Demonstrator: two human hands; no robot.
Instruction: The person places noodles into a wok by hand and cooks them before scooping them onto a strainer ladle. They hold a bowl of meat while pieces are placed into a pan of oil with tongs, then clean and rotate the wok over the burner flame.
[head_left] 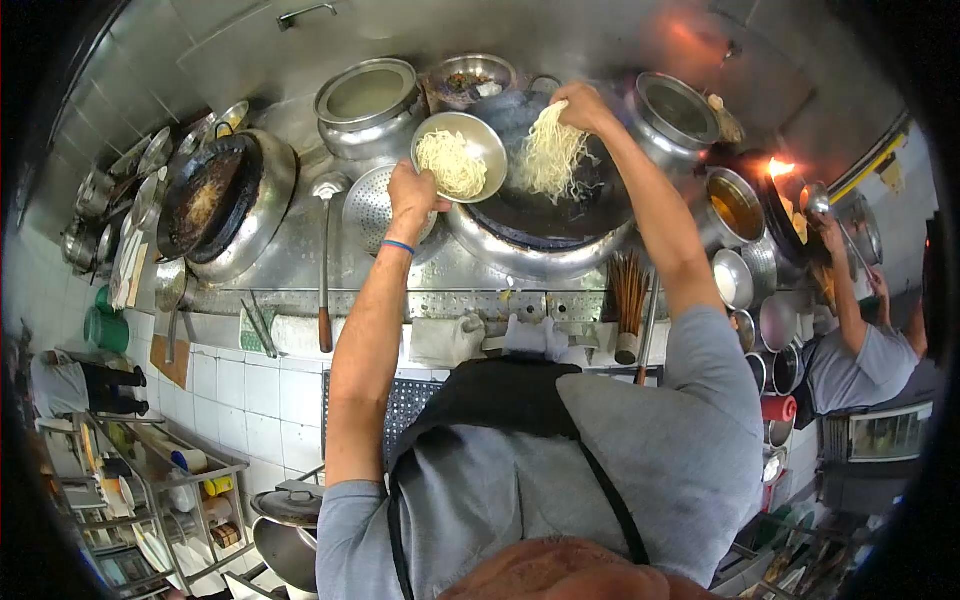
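While above wok point(545, 218), noodles point(553, 155) in right grip point(584, 107)

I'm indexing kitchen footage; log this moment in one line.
left hand: holding metal bowl with noodles | right hand: gripping noodle strands over wok | flame: visible, picture right

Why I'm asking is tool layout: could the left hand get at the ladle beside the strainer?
Probably not now: the left hand grips the bowl of noodles. Otherwise, the ladle lies nearby, its wooden handle uncovered.
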